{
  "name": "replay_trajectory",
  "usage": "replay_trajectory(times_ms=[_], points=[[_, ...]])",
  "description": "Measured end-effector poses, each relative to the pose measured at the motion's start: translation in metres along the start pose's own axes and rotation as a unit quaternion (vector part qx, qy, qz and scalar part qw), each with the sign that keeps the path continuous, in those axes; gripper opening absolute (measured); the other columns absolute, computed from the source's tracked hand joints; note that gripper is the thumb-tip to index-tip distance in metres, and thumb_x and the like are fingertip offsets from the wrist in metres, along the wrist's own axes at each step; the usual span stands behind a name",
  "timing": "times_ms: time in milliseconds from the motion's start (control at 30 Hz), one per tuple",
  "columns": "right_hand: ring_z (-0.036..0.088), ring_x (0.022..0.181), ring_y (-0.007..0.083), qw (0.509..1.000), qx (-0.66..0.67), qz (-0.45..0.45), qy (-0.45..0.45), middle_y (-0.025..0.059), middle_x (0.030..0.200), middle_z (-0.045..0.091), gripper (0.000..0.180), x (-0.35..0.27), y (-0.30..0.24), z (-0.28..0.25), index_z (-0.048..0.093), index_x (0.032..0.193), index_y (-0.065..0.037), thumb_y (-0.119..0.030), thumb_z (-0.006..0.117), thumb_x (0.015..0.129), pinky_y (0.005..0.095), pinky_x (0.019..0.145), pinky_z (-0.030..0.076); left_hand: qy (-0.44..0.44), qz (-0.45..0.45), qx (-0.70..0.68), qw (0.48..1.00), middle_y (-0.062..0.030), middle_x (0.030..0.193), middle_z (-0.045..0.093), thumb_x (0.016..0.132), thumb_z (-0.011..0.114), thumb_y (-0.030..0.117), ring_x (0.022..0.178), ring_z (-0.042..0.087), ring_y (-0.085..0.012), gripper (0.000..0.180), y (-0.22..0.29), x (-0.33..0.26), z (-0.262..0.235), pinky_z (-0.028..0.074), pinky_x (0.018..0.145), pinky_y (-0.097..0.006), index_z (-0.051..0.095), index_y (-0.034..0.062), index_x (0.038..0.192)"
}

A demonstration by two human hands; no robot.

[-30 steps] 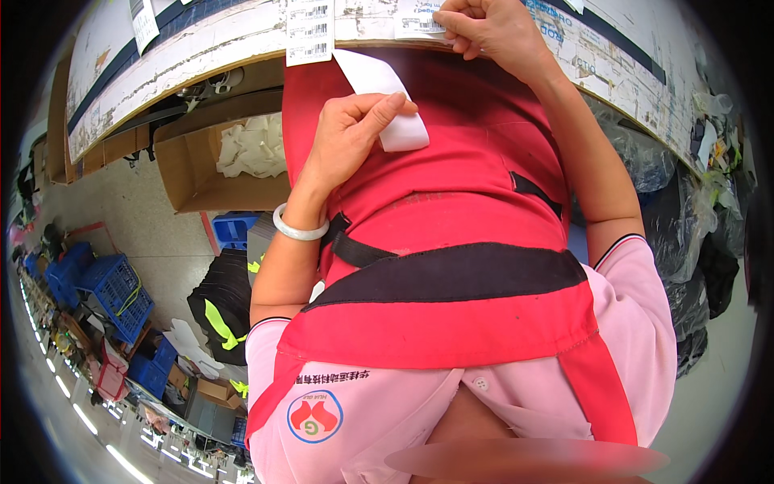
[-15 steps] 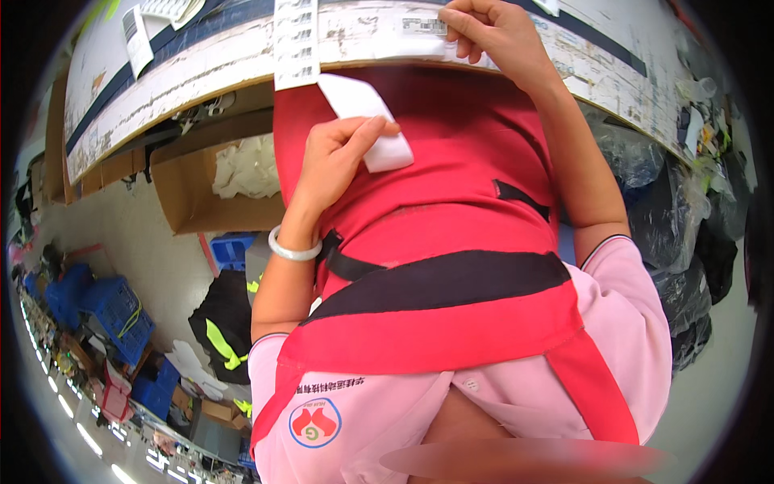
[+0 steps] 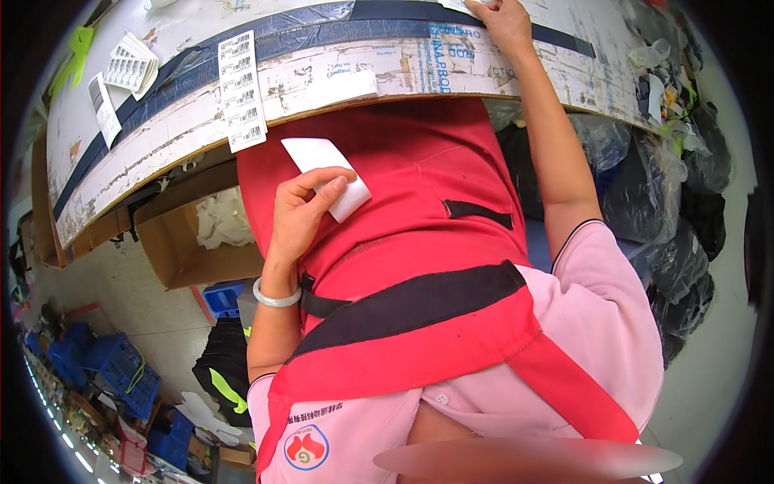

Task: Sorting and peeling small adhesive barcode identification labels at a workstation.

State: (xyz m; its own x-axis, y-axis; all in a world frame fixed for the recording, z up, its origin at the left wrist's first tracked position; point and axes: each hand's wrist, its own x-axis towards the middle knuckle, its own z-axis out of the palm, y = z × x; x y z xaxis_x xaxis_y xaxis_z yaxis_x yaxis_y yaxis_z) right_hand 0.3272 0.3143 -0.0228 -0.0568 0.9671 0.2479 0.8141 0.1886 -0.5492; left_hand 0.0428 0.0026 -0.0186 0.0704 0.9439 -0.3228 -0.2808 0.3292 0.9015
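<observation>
In front of the red apron, my left hand [image 3: 302,211] pinches a blank white paper strip [image 3: 348,196] between thumb and fingers. Its upper end rises toward the table edge. At the far top of the picture, my right hand [image 3: 503,22] reaches over the table, fingertips closed on the edge of a small white label [image 3: 456,6]. The frame's edge cuts most of that label off. A sheet of barcode labels [image 3: 240,93] lies on the table left of centre, its lower end overhanging the front edge. A white paper piece [image 3: 347,87] lies along the same edge.
A fanned stack of label sheets [image 3: 133,64] and a single label strip [image 3: 105,110] lie at the table's left. Dark tape [image 3: 314,18] crosses the worn tabletop. Below stands an open cardboard box [image 3: 181,254]; plastic-wrapped bags [image 3: 649,189] fill the right side.
My right hand has moved farther across the table, with a label at its fingertips. The view has shifted, showing more tabletop. My left hand still holds the paper strip.
</observation>
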Motion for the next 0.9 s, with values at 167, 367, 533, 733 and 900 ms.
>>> replay_trajectory(times_ms=[167,367,533,733,900], points=[[0.062,0.068,0.0203,0.99,0.134,0.04,-0.014,0.008,0.078,0.068,0.036,-0.011,0.023,-0.008,0.064,0.104,-0.003,-0.026,0.075,0.079,0.0337,0.065,0.05,0.009,-0.064,-0.057,0.996,-0.0043,0.097,0.069,0.092,0.064,0.009,0.088,0.061,-0.0093,0.018,-0.007,-0.018,-0.014,0.048,0.078,-0.023,0.069,-0.002,0.105],[0.056,0.07,0.0049,0.992,0.112,-0.043,-0.03,-0.0026,0.084,0.067,0.017,-0.042,-0.005,-0.01,0.071,0.101,-0.006,-0.019,0.07,0.089,0.0198,0.067,0.046,0.078,-0.075,-0.24,0.965,-0.0094,0.104,0.068,0.093,0.06,0.007,0.095,0.066,-0.017,0.023,-0.034,-0.059,-0.091,0.054,0.085,-0.03,0.063,-0.0033,0.114],[0.06,0.083,0.0096,0.948,0.188,-0.227,-0.117,0.0025,0.095,0.069,0.018,-0.095,-0.138,-0.006,0.07,0.104,-0.005,-0.015,0.07,0.088,0.0223,0.077,0.048,0.239,-0.062,-0.308,0.919,-0.0117,0.115,0.065,0.096,0.057,0.01,0.094,0.067,-0.0185,0.033,-0.117,-0.083,-0.196,0.056,0.083,-0.028,0.055,0.0009,0.128],[0.057,0.112,0.026,0.883,0.099,-0.443,-0.117,0.0097,0.116,0.064,0.037,-0.157,-0.217,0.075,0.066,0.11,-0.006,-0.028,0.072,0.08,0.0366,0.097,0.045,0.499,-0.198,-0.078,0.84,-0.0095,0.126,0.06,0.092,0.06,0.012,0.104,0.061,-0.0189,0.05,-0.2,-0.102,-0.266,0.052,0.078,-0.033,0.047,0.0111,0.141],[0.059,0.108,0.0255,0.874,0.065,-0.465,-0.124,0.009,0.111,0.066,0.031,-0.157,-0.216,0.099,0.067,0.105,-0.007,-0.028,0.069,0.082,0.0361,0.095,0.046,0.544,-0.206,0.021,0.813,-0.0065,0.124,0.061,0.089,0.064,0.016,0.095,0.057,-0.0152,0.05,-0.219,-0.109,-0.275,0.048,0.072,-0.032,0.051,0.0103,0.137]])
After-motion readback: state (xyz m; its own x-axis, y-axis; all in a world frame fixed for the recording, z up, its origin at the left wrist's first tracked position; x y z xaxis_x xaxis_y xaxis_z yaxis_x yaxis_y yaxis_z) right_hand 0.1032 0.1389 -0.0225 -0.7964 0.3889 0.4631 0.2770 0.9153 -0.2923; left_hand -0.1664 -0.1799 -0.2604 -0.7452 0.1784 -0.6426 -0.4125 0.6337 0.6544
